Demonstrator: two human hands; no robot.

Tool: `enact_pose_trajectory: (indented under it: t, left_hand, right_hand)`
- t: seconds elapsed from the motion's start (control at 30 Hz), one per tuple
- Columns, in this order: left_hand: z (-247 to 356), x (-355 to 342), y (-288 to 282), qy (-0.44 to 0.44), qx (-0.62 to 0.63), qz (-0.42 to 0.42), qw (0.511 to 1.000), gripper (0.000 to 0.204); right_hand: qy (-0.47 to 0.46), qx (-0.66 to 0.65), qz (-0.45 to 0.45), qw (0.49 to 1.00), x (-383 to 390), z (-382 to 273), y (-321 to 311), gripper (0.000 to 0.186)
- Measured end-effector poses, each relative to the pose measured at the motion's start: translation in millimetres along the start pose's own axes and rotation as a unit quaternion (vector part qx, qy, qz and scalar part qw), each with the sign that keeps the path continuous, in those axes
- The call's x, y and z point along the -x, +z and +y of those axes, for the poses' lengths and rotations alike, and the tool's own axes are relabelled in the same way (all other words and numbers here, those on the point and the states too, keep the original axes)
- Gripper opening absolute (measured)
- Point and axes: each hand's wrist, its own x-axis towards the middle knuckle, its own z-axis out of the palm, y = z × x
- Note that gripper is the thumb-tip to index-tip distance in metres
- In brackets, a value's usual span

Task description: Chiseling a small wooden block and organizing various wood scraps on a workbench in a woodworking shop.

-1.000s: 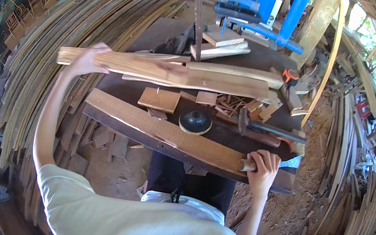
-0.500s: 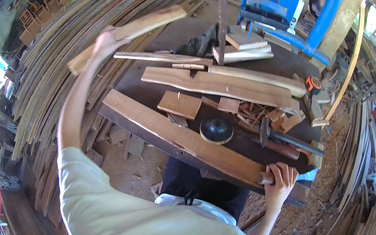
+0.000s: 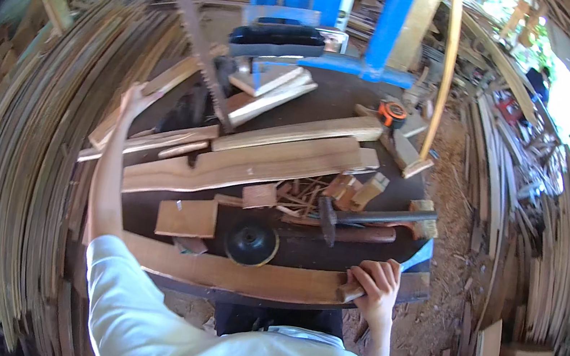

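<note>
At the far left of the dark table, my left hand [image 3: 137, 97] grips a pale board [image 3: 171, 78] that slants along the table's edge. My right hand [image 3: 375, 285] is closed round a wooden handle [image 3: 350, 292], resting at the right end of a long brown board [image 3: 235, 273]; whatever the handle belongs to is hidden. A black round disc [image 3: 252, 242] sits just behind that board, beside a small rectangular wood block [image 3: 187, 217]. Behind my right hand lies a hammer [image 3: 381, 219] with a dark head and grey handle.
Long planks [image 3: 250, 166] and offcuts lie across the table [image 3: 311, 251]. An orange tape measure [image 3: 392, 113] is at the far right. A saw blade [image 3: 193, 27] and blue machine frame [image 3: 391, 33] rise beyond. Stacked lumber [image 3: 32, 164] fills both sides; another person [image 3: 537, 81] is far right.
My left hand has brought the pale board from raised in the air down to the table's far left. The view has turned leftward and tilted up. My right hand keeps hold of the wooden handle.
</note>
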Motion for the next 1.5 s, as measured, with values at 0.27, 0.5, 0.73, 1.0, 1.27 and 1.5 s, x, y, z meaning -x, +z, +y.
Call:
enact_pose_trajectory:
  t: [0.27, 0.5, 0.73, 1.0, 1.27, 1.5]
  left_hand:
    - [-76.5, -31.9, 11.8, 0.073, 0.048, -0.011, 0.996, 0.067]
    - [-14.0, -19.2, 36.3, 0.052, -0.154, 0.039, 0.986, 0.063]
    - [17.5, 88.2, -11.6, 0.142, 0.067, 0.004, 0.988, 0.047]
    - [32.0, 175.2, -50.2, 0.178, 0.120, -0.084, 0.973, 0.048]
    - [55.8, 199.6, -65.4, 0.234, 0.101, -0.093, 0.963, 0.042]
    - [17.8, 157.4, -40.5, 0.216, -0.058, 0.019, 0.974, 0.023]
  right_hand:
    - [-0.031, -0.029, -0.015, 0.999, 8.0, 7.8, -1.8, 0.042]
    - [-0.045, -0.018, 0.036, 0.998, 14.7, 21.0, 6.5, 0.032]
    - [-0.045, -0.019, 0.060, 0.997, 16.9, 24.4, 9.7, 0.033]
    - [-0.030, -0.033, 0.071, 0.996, 12.8, 11.6, 5.7, 0.030]
    - [-0.044, -0.032, 0.087, 0.995, 15.2, 8.8, 8.6, 0.018]
    - [-0.044, -0.015, 0.096, 0.994, 5.4, -10.5, 1.6, 0.012]
